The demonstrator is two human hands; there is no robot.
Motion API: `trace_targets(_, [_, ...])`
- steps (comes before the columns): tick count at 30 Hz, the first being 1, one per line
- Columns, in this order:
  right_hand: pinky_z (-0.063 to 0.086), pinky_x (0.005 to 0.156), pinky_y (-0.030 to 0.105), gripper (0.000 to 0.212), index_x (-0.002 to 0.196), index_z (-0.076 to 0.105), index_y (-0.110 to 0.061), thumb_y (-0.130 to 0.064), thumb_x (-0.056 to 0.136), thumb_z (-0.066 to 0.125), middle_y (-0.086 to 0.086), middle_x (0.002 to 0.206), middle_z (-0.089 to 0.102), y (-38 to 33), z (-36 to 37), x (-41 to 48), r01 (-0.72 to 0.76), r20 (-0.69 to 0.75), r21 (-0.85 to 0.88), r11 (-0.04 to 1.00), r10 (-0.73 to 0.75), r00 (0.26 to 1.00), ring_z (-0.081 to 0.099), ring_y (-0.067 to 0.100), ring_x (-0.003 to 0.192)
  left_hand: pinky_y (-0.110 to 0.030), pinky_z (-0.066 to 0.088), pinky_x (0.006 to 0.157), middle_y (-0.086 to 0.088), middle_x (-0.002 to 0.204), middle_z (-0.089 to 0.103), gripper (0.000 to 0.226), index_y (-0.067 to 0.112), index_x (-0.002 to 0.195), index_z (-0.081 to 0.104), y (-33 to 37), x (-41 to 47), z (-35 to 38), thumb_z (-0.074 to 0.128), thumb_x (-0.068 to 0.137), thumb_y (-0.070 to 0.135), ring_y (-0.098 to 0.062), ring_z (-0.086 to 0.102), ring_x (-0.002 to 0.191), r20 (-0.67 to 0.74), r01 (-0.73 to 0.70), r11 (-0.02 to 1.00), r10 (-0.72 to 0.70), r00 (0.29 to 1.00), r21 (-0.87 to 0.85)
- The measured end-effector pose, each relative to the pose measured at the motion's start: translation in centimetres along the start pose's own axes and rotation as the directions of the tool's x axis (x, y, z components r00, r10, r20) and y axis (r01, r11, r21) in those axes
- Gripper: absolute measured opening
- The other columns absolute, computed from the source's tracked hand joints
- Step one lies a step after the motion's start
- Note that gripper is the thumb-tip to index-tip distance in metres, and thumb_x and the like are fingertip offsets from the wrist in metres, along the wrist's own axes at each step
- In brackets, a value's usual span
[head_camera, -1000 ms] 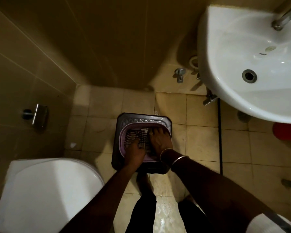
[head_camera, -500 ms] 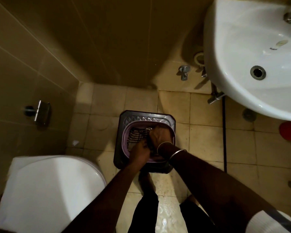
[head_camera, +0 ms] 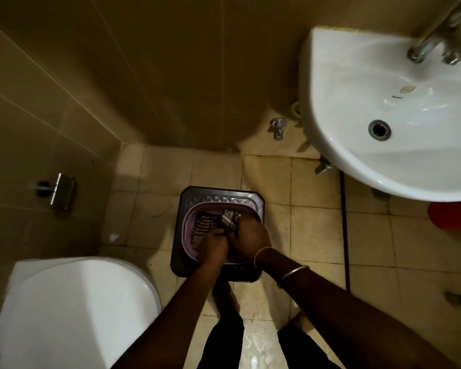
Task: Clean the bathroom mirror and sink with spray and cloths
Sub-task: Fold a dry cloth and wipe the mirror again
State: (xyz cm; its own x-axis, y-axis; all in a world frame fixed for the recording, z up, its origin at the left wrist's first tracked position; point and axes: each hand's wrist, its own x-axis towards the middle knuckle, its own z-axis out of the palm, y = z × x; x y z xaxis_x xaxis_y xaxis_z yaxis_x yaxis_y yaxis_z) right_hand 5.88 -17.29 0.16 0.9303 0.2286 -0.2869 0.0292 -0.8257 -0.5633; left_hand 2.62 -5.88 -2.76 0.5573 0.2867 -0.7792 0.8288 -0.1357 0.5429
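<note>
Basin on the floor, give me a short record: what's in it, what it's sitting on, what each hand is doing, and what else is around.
cloth: black-and-white patterned, bunched, in the basin
basin: lilac, on a dark stool on the tiled floor
left hand: grips the cloth
right hand: grips the cloth, bangles on the wrist
sink: white, upper right, no hand on it
toilet: lid down, lower left

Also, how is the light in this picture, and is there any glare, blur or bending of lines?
Head view: dim yellowish light, the tiled wall dark. Head view: the white sink and toilet lid are brightest, with soft glare streaks in the bowl. Head view: wide-angle bending curves the wall tile lines, and the tap looks slightly smeared.
</note>
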Motion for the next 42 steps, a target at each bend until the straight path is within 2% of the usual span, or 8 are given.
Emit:
trace_targets(6, [0.044,0.088,0.004,0.038,0.125,0.070,-0.023,-0.028,0.088,0.073,-0.008,0.117,0.074,0.8,-3.5,-2.0,-0.072,0.004,0.368,0.927,0.075,0.997,0.068,0.005,0.107,-0.054,0.053,0.103,-0.009,0.107,0.074,0.015,0.020,0.090,0.073,-2.0,0.8,1.1,0.059,0.087,0.017,-0.034,0.068,0.104,-0.012,-0.010,0.965,0.007,1.000,-0.262])
trace_targets(9, [0.052,0.092,0.016,0.036,0.124,0.071,-0.013,-0.009,0.088,0.072,-0.003,0.115,0.075,1.1,-5.5,-3.1,-0.054,-0.014,0.539,0.840,0.072,0.997,0.068,0.003,0.105,-0.057,0.051,0.104,-0.016,0.118,0.071,0.020,0.019,0.095,0.074,0.0,-1.6,0.4,0.057,0.091,0.008,-0.042,0.065,0.115,-0.008,-0.008,0.919,0.005,1.000,-0.394])
trace_targets(16, [0.060,0.092,0.042,0.019,0.108,0.072,-0.012,-0.021,0.092,0.075,0.004,0.107,0.076,-0.1,-12.6,-5.2,0.040,-0.153,0.794,0.606,0.136,0.979,0.071,0.021,0.105,-0.040,0.057,0.092,-0.011,0.107,0.079,0.030,0.011,0.113,0.072,8.5,-10.4,-0.2,0.048,0.107,0.027,-0.023,0.075,0.099,0.105,-0.047,0.825,0.128,0.986,-0.563])
trace_targets(19, [0.060,0.092,0.040,0.019,0.108,0.072,-0.006,-0.018,0.092,0.075,0.008,0.106,0.077,-0.8,-16.8,-5.9,0.093,-0.198,0.832,0.548,0.137,0.971,0.073,0.024,0.103,-0.046,0.051,0.106,-0.020,0.120,0.074,0.038,0.002,0.126,0.067,11.5,-13.4,0.9,0.051,0.104,0.029,-0.032,0.069,0.114,0.211,0.020,0.741,0.165,0.963,-0.672])
trace_targets(22, [0.061,0.088,0.035,0.019,0.108,0.071,0.000,-0.013,0.094,0.073,0.012,0.105,0.076,-0.7,-21.0,-6.6,0.136,-0.246,0.834,0.535,0.140,0.959,0.073,0.021,0.100,-0.037,0.058,0.094,-0.018,0.120,0.074,0.041,0.003,0.132,0.063,14.4,-16.2,2.6,0.045,0.106,0.028,-0.028,0.069,0.110,0.301,0.033,0.712,0.254,0.919,-0.701])
trace_targets(25, [0.060,0.086,0.035,0.015,0.105,0.072,-0.002,-0.012,0.094,0.072,0.011,0.102,0.077,0.0,-25.4,-7.2,0.195,-0.317,0.814,0.546,0.137,0.938,0.073,0.022,0.098,-0.032,0.062,0.084,-0.016,0.123,0.073,0.040,0.005,0.132,0.064,16.9,-18.4,4.1,0.052,0.101,0.027,-0.027,0.071,0.113,0.270,-0.114,0.727,0.390,0.880,-0.678])
trace_targets(31, [0.063,0.081,0.046,0.015,0.101,0.073,-0.011,-0.024,0.094,0.073,0.010,0.098,0.078,2.1,-34.4,-9.1,0.249,-0.386,0.807,0.536,0.159,0.909,0.074,0.027,0.096,-0.052,0.053,0.103,-0.018,0.120,0.074,0.031,0.007,0.126,0.070,22.9,-22.8,7.2,0.065,0.098,0.021,-0.038,0.070,0.115,0.178,-0.382,0.753,0.543,0.821,-0.535])
trace_targets(42, [0.053,0.068,0.020,0.024,0.101,0.076,-0.008,-0.030,0.092,0.076,0.005,0.092,0.079,8.0,-50.2,-11.9,0.292,-0.433,0.823,0.488,0.204,0.878,0.071,0.010,0.081,-0.049,0.058,0.084,-0.017,0.109,0.077,0.020,0.011,0.116,0.067,35.8,-34.2,15.0,0.059,0.101,0.020,-0.032,0.072,0.097,0.181,-0.566,0.688,0.693,0.698,-0.455])
